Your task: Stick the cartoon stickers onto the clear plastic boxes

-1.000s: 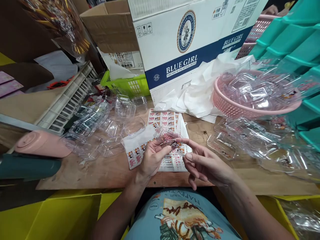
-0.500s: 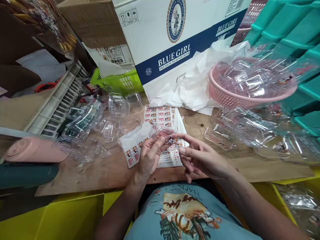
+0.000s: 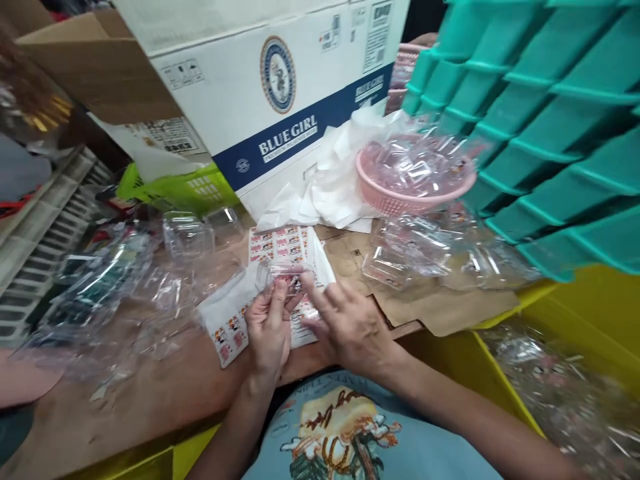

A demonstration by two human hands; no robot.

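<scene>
My left hand (image 3: 270, 327) grips a small clear plastic box (image 3: 286, 272) that bears a pink and dark printed sticker, thumb on the near side. Fingers apart, my right hand (image 3: 350, 323) is over the right end of this box; its fingertips are blurred, and I cannot tell whether they touch it. Beneath both hands lie sticker sheets (image 3: 277, 245) with rows of small pink and orange cartoon prints. One sheet has its white backing folded over toward the left.
Clear plastic pieces (image 3: 173, 290) lie loose at the left. On the right, a pink basket (image 3: 415, 200) holds more, with stickered ones (image 3: 415, 247) before it. Turquoise bins (image 3: 550, 140) are stacked behind. A yellow bin (image 3: 515, 387) is below the table edge; a beer carton (image 3: 280, 113) stands behind.
The view has turned to the right, showing more of the turquoise and yellow bins. My right hand has moved in over the box, palm turned downward. My left hand keeps its grip.
</scene>
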